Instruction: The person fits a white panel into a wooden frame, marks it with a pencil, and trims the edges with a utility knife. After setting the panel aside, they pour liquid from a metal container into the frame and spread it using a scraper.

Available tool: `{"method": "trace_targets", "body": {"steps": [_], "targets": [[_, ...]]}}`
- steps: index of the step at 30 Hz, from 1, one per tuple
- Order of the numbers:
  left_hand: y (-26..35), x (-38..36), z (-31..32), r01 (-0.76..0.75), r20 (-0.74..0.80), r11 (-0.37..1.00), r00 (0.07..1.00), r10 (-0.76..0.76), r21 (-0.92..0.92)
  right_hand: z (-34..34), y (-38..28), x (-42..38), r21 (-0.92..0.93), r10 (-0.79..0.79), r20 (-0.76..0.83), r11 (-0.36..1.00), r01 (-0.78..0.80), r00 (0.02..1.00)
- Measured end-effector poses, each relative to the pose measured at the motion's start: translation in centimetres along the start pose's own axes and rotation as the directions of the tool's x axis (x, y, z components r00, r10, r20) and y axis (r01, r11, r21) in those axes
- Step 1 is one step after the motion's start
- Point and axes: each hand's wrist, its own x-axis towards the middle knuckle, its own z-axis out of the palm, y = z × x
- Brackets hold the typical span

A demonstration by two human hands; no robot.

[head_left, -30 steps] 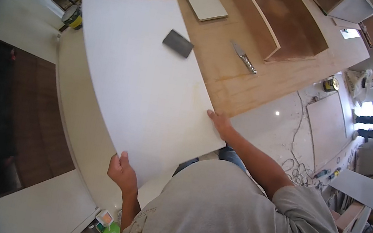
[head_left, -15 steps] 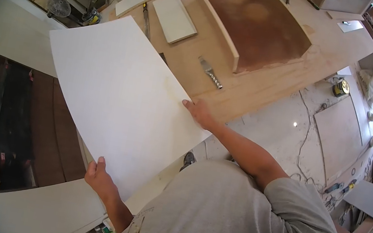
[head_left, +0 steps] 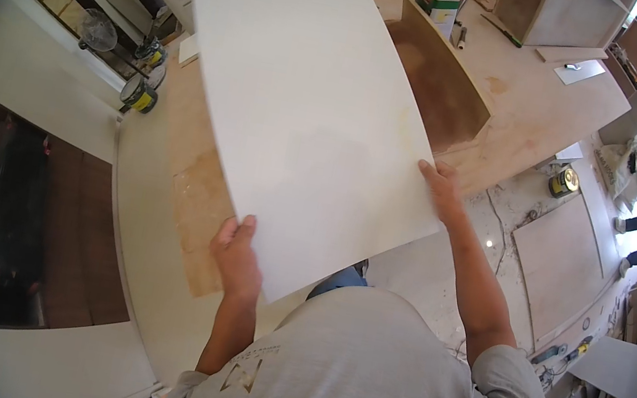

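In the head view, the left hand point(head_left: 238, 255) and right hand point(head_left: 440, 188) are each grasping an edge of the white panel point(head_left: 312, 113), which is spanning between both grips, raised above the plywood worktop point(head_left: 523, 99) beyond them.

Left hand point(head_left: 237, 257) and right hand point(head_left: 440, 188) raised, fingers closed in a grip, both arms extended forward.

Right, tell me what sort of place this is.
Likely a room under fit-out, used as a carpentry site: a plywood bench with an unfinished cabinet, loose boards on the dusty floor, and both hands holding a white panel.
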Motion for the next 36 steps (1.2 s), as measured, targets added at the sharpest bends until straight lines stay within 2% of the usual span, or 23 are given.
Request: {"method": "trace_targets", "body": {"steps": [1,4,6,9,10,12,14,19,22,25,29,30,33,36], "targets": [[-1.4,1.0,1.8,0.014,0.029,0.999,0.999,-0.015,0.039,-1.8,1.0,1.3,-0.052,0.022,-0.009,0.998,-0.022,1.000],[-5.3,4.4,6.0,0.033,0.118,0.988,0.992,-0.051,0.148,-8.8,3.5,4.0,-0.186,0.376,0.199,0.921,-0.342,0.905],[-8.0,7.1,10.0,0.027,0.146,0.988,0.988,-0.049,0.150,-14.0,10.2,6.7,0.081,0.422,0.236,0.889,-0.451,0.875],[-12.6,10.9,14.8,-0.051,0.197,0.965,0.980,-0.001,0.259,-16.0,10.3,6.8,0.301,0.533,0.108,0.787,-0.539,0.839],[-11.2,10.9,16.8,0.011,0.173,0.950,0.982,-0.068,0.312,-16.5,10.8,8.1,0.380,0.510,0.073,0.780,-0.497,0.857],[-12.3,12.4,19.9,-0.069,0.181,0.933,0.983,0.005,0.352,-17.0,12.9,9.4,0.551,0.484,-0.001,0.730,-0.403,0.875],[-11.1,12.6,21.9,-0.155,0.208,0.863,0.976,0.059,0.481,-16.4,12.8,10.1,0.650,0.489,-0.049,0.678,-0.345,0.871],[-13.7,14.5,25.0,-0.209,0.210,0.802,0.972,0.107,0.559,-14.7,12.5,13.7,0.807,0.531,-0.146,0.552,-0.210,0.834],[-14.9,15.0,26.2,-0.258,0.201,0.700,0.966,0.165,0.666,-16.2,15.1,15.5,0.831,0.555,-0.105,0.505,-0.234,0.825],[-16.0,15.9,27.9,-0.248,0.189,0.614,0.969,0.160,0.749,-17.3,17.6,16.4,0.808,0.498,-0.015,0.517,-0.283,0.867],[-17.3,14.7,28.2,-0.194,0.177,0.547,0.981,0.084,0.814,-16.4,14.4,14.7,0.619,0.512,-0.032,0.685,-0.385,0.858],[-17.7,14.6,28.6,-0.195,0.169,0.485,0.981,0.097,0.852,-16.3,14.6,15.1,0.554,0.532,-0.063,0.723,-0.413,0.845],[-18.5,14.1,29.0,-0.184,0.158,0.355,0.982,0.102,0.917,-17.0,15.3,15.3,0.551,0.590,-0.014,0.679,-0.486,0.807],[-17.5,14.5,28.5,-0.129,0.119,0.446,0.992,0.052,0.886,-17.7,16.1,15.1,0.575,0.476,0.113,0.685,-0.448,0.872]]}}
